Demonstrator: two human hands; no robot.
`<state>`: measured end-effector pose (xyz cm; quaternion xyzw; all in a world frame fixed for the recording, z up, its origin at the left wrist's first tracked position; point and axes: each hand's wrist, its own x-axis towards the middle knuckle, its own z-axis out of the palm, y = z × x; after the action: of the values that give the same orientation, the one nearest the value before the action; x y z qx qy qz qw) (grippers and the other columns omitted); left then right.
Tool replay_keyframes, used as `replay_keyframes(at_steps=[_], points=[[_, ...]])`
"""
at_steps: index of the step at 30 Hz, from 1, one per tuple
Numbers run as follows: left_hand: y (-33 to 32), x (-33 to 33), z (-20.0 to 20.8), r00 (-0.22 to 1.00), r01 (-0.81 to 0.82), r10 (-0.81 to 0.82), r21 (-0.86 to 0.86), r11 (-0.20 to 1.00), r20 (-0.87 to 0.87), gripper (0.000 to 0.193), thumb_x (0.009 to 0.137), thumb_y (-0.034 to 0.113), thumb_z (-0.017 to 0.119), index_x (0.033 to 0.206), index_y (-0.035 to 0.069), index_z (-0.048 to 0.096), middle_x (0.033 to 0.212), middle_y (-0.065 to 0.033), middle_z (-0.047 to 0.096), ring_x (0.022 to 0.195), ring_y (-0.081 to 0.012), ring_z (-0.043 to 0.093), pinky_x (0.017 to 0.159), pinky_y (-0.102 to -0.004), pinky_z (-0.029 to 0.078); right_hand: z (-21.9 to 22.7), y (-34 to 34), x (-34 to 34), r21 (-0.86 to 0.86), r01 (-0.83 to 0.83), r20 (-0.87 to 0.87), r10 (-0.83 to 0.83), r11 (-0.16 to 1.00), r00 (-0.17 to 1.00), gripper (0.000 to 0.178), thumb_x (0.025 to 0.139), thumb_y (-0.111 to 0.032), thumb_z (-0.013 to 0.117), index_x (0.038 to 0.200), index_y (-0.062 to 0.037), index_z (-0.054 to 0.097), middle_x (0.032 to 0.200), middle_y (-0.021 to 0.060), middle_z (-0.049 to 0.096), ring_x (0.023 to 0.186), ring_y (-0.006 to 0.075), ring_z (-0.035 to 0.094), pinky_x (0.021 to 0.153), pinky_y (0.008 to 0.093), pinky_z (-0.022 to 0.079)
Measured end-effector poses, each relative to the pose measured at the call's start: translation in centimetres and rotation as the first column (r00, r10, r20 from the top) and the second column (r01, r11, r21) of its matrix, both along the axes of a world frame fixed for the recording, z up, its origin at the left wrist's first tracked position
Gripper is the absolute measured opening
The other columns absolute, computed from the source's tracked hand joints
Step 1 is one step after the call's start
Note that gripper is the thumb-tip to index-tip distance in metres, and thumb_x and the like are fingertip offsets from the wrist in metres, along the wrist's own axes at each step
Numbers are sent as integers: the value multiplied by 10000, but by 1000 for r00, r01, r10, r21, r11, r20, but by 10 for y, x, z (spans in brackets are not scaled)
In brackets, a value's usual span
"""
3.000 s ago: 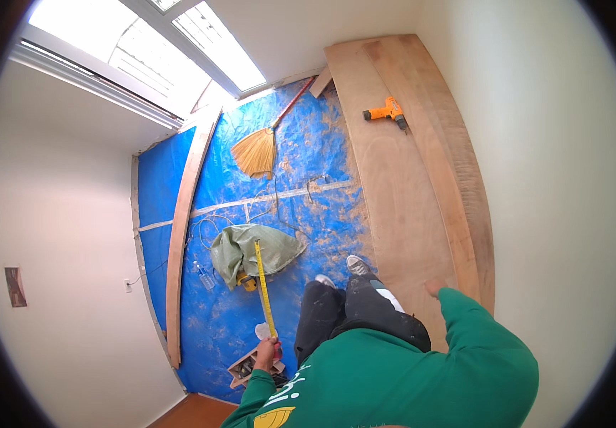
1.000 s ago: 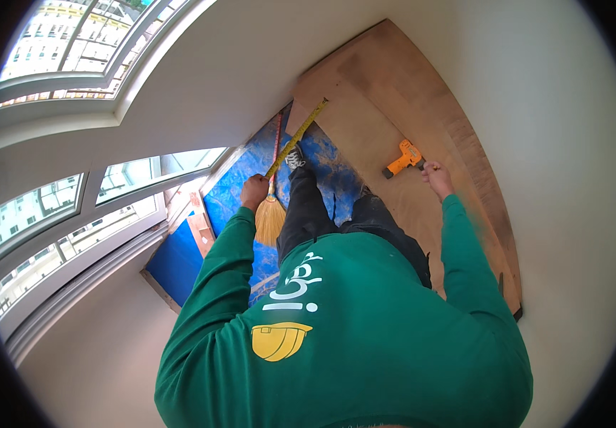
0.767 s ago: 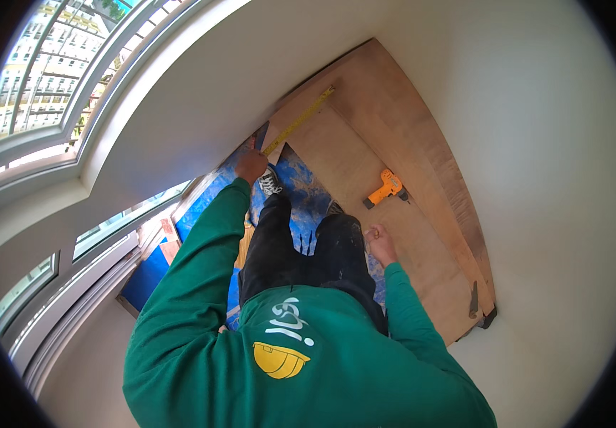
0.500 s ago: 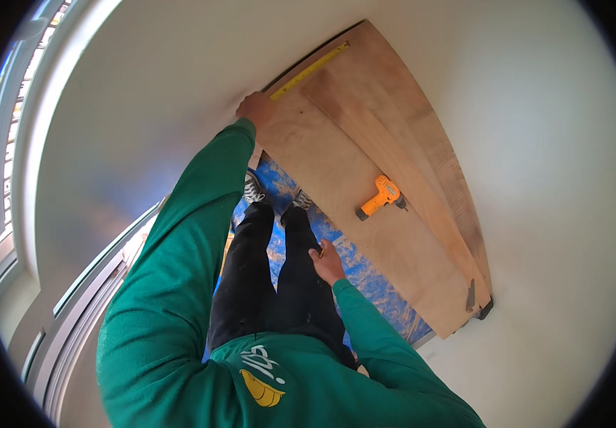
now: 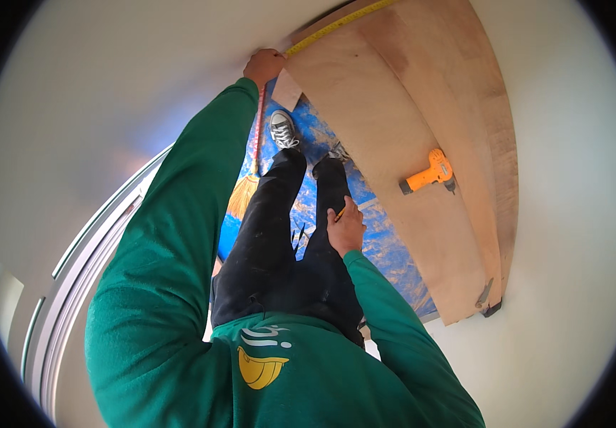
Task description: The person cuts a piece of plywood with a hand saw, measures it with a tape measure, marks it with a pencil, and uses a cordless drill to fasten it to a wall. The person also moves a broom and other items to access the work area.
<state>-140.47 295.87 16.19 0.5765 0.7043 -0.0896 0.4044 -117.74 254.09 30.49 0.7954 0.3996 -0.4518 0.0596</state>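
Observation:
A yellow tape measure blade [image 5: 338, 25] stretches along the far edge of a large wooden board [image 5: 354, 93]. At its near end, by the wall, my left hand [image 5: 263, 68] is closed on the tape measure, whose case is hidden in the fingers. My right hand [image 5: 347, 227] hangs in front of my right thigh, with a thin pencil [image 5: 339, 213] pinched between thumb and fingers. An orange cordless drill [image 5: 433, 172] lies on the board, to the right of that hand.
A broom [image 5: 243, 194] with a red-patterned handle leans left of my legs. Blue sheeting [image 5: 393, 246] strewn with dust covers the floor under my feet. A small wood offcut [image 5: 287, 90] lies by my left hand. A dark blade-shaped tool [image 5: 484, 291] rests at the board's near right corner. White walls [image 5: 572, 214] enclose the board.
The view has shifted, so board and drill appear farther right and the broom now shows. My left hand has come to the board's left end along the tape. My right hand still pinches the pencil.

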Motion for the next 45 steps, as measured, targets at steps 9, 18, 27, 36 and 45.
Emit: replay_keyframes(at_steps=[9,18,27,36,45], points=[[-48,-62,-27,993,-114,114,0,993,-3,393,995,475,646,1252,228,811,1263,-92,800,1217,-344,731,1061,-466,566,-12,-6,-29,-103,-129,-12,129,986,992,643,1037,-402,675,1567,-106,466,1578,158,564,1450,390,515,1079,675,461],[-50,-68,-37,983,-175,176,-32,984,48,391,1006,451,643,1309,250,788,1295,-69,791,1236,-328,724,1086,-448,552,-14,2,-35,-147,-209,46,218,967,975,665,1036,-430,679,1580,-111,468,1532,132,596,1411,382,531,1083,676,455],[-34,-56,-35,998,-62,61,111,992,11,412,1020,477,646,1267,175,780,1159,-114,802,1110,-329,753,982,-445,569,-23,11,-30,-179,-232,39,242,956,969,631,1023,-431,681,1532,-101,508,1432,128,644,1390,373,558,1055,664,488],[-75,-63,-5,979,-204,198,165,965,53,404,1037,504,628,1265,209,784,1150,-135,806,1131,-381,750,979,-498,570,-24,20,-17,-169,-244,33,253,955,967,608,1021,-437,681,1500,-94,534,1364,115,668,1348,363,585,1032,666,494],[-121,-100,-14,996,-84,86,128,988,-12,408,1038,455,649,1264,141,780,1093,-192,798,1046,-409,759,918,-493,574,-16,7,-21,-156,-258,44,268,953,962,577,1015,-429,687,1462,-90,552,1342,121,676,1341,368,588,1007,670,500]])
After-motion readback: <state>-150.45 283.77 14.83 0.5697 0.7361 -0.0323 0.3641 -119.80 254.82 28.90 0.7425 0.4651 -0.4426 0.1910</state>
